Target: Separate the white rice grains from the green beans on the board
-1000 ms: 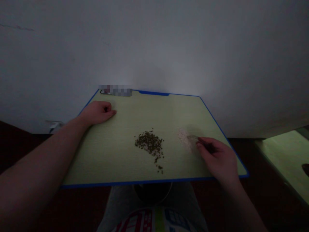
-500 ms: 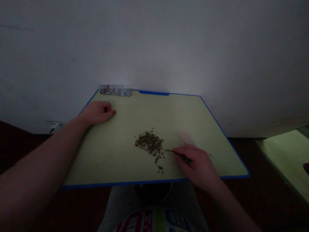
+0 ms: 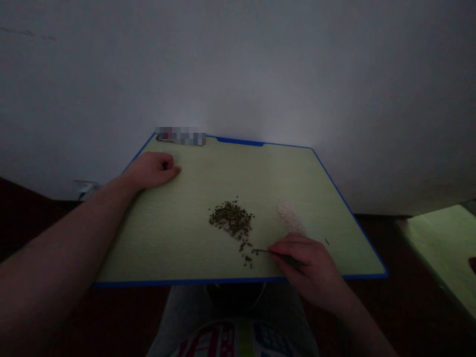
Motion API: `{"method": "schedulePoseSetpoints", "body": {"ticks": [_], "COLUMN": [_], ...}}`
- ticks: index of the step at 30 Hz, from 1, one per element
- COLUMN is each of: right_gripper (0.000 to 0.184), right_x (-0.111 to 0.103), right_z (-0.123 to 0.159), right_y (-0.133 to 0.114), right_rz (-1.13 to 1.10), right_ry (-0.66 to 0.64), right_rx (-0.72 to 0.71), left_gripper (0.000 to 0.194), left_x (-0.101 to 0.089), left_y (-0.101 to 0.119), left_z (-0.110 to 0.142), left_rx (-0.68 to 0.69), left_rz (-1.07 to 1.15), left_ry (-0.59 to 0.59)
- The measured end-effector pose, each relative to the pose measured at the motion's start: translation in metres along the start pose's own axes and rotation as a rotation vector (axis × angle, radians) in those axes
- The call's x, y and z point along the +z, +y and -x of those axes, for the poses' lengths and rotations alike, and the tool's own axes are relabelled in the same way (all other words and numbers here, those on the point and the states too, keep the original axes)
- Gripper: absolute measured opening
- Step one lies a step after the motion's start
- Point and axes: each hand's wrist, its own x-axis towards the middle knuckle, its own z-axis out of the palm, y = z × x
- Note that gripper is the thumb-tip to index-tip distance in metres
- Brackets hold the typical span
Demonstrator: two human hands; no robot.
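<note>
1. The right hand [image 3: 307, 265] is pinched around slim metal tweezers [image 3: 277, 252], gripping them near the middle with the tips pointing left. The tips sit just beside the tail of the pile; whether they touch a seed is too small to tell.
2. The left hand [image 3: 150, 171] rests on the board with its fingers curled loosely, holding nothing that shows.
3. The small dark green seeds [image 3: 232, 219] lie in a loose heap near the middle of the pale green cutting board [image 3: 178, 238], trailing toward its near blue rim. One dark speck [image 3: 327, 241] lies well apart, to the right.
4. The seeds probably weigh very little and feel hard, so they may roll or scatter at a light nudge. The stragglers at the heap's edge look easiest to take, singly, with the tweezer tips.
5. A pale, fine pile [image 3: 289, 215] lies just to the right of the heap; it could be powder or tiny grains, but the dim light hides which.
6. The tweezers' grip end is hidden by the right hand, and a blurred patch [image 3: 181, 135] covers the board's far edge.
</note>
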Motion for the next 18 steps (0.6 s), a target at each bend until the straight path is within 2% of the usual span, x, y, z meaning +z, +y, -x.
{"method": "schedulePoseSetpoints", "body": {"ticks": [7, 18], "right_gripper": [0.021, 0.021], "right_x": [0.0024, 0.0004], "right_z": [-0.0059, -0.0016], "right_y": [0.0018, -0.0022], "right_rz": [0.036, 0.004], "right_ry": [0.057, 0.007], "right_rx": [0.028, 0.039], "left_gripper": [0.037, 0.041], "left_x": [0.0012, 0.0018], "left_y": [-0.0004, -0.0030], "left_z": [-0.0010, -0.0033], "left_rx": [0.002, 0.008], "left_rz": [-0.010, -0.021], "left_ry": [0.011, -0.002]}}
